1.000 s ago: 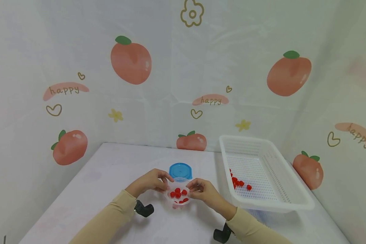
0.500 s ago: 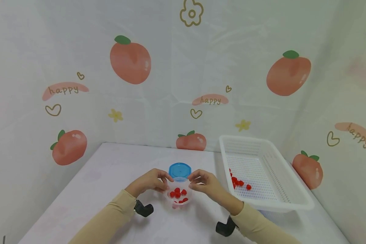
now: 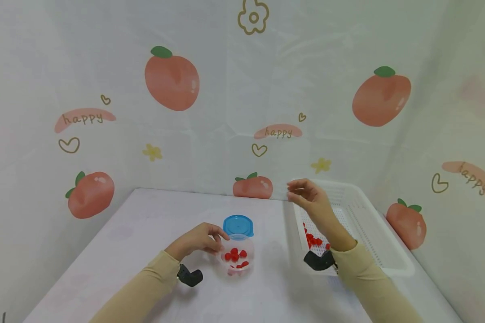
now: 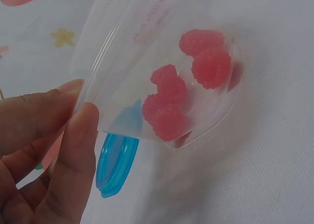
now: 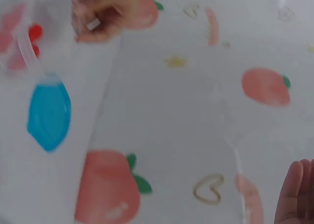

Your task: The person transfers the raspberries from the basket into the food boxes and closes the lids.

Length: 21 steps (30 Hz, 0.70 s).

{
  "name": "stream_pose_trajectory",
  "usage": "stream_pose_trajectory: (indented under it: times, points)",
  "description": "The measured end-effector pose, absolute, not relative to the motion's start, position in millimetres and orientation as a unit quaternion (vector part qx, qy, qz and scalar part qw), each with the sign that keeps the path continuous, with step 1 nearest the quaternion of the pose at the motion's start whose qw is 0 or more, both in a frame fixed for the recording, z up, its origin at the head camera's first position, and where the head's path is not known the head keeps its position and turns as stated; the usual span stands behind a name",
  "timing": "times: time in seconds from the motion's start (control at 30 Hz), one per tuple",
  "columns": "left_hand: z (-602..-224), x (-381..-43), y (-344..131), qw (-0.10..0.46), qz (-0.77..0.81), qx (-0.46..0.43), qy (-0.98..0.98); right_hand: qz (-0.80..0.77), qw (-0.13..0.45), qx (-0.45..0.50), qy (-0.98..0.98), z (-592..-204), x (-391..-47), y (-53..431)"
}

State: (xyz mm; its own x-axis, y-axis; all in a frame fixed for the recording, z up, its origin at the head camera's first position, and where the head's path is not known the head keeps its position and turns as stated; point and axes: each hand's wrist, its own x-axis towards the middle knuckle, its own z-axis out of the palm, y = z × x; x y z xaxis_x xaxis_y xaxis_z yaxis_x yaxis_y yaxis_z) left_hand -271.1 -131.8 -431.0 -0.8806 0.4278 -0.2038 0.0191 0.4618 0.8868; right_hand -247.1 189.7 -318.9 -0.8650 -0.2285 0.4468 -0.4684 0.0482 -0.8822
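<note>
With thumb and fingertip, my left hand [image 3: 198,238] pinches the rim of a clear plastic tub [image 3: 247,246]. The left wrist view has the tub tilted, with several red raspberries [image 4: 211,67] lying low inside it. Raised in the air near the left rim of a white basket [image 3: 381,237], my right hand [image 3: 314,204] has loosely bent fingers and nothing between them. In the right wrist view only the fingers [image 5: 292,189] of that hand show, at the lower right edge. Just beyond the tub, a blue lid [image 3: 237,225] lies on the table.
Several more raspberries [image 3: 316,242] lie at the left side of the perforated basket, partly hidden by the right wrist's black camera [image 3: 319,260]. A printed cloth [image 3: 210,170] hangs behind the white table [image 3: 153,215].
My right hand has left the tub's right side and moved up and right to the basket's rim. The left hand stays at the tub, which looks unmoved.
</note>
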Motion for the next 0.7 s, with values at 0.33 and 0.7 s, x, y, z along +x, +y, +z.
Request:
stream_pose_trajectory:
  times: [0.33,0.7]
  points:
    - [-431.2,-270.4,-131.6,0.202,0.498,0.131,0.833,0.643,0.139,0.221,-0.72,-322.8,-284.3,253.2]
    - [-430.9,-270.0,-131.7,0.201,0.498,0.132,0.833,0.589,0.007,0.14,-0.796,-362.3,-307.6,307.3]
